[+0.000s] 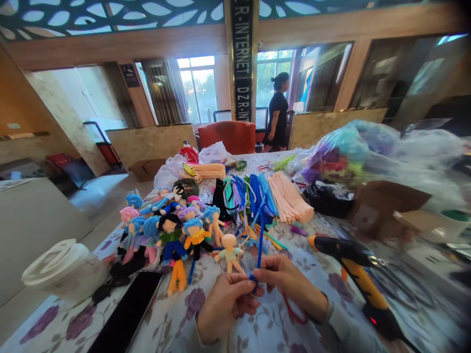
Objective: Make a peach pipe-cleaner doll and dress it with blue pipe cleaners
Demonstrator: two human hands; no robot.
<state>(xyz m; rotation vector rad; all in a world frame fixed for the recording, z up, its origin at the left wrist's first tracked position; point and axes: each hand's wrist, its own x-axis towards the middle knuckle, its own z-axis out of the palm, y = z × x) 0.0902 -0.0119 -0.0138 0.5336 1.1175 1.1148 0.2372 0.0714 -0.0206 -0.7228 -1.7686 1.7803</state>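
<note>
Blue chenille stem [260, 245] stands nearly upright between both hands, at the near middle of the bench [206, 333], its upper end bent over and its lower end gathered into a small knot-like bit. The left hand [231, 301] pinches that lower part, thumb against curled fingers; the right hand [289, 279] is closed at the fingertips on the stem just above it.

Taking the hands as the clock's centre, a small doll [228, 252] in a pale green top lies near, at 11 o'clock. A pile of yarn-haired dolls [171, 230] spreads at 10 o'clock, with orange legs [177, 277] at its near edge. The black phone [127, 311] lies at 8 to 9 o'clock, and a white lidded tub [66, 272] is farther off at 9. Bundled coloured stems [252, 196] are at 12, a peach bundle [290, 196] at 1, and a black-and-yellow glue gun [362, 282] at 3.
</note>
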